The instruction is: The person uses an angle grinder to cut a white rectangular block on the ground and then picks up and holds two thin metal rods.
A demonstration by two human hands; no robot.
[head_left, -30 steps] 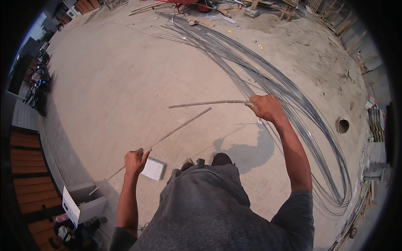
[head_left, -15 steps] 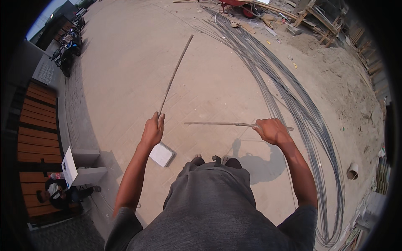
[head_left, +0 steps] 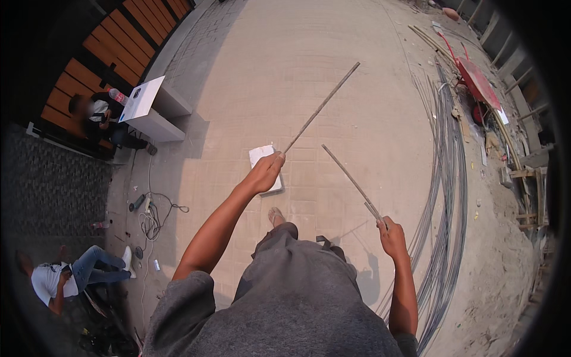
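Note:
My left hand is closed around the lower end of a thin steel rod, which slants up and away to the right. Below that hand a white block lies on the paving, partly hidden by it. My right hand grips a shorter steel rod that points forward and left. A short piece overlaps this rod just beyond my fingers; whether it is a separate piece I cannot tell. The two rods are apart from each other.
A long bundle of steel bars lies along the right, near a red wheelbarrow. On the left are a white table with a seated person, another person, and a tangled cable by a power tool.
My view has turned left, swinging the gate and table upward and the bar bundle upright on the right. The left rod tilts further right; the right rod now points forward instead of sideways.

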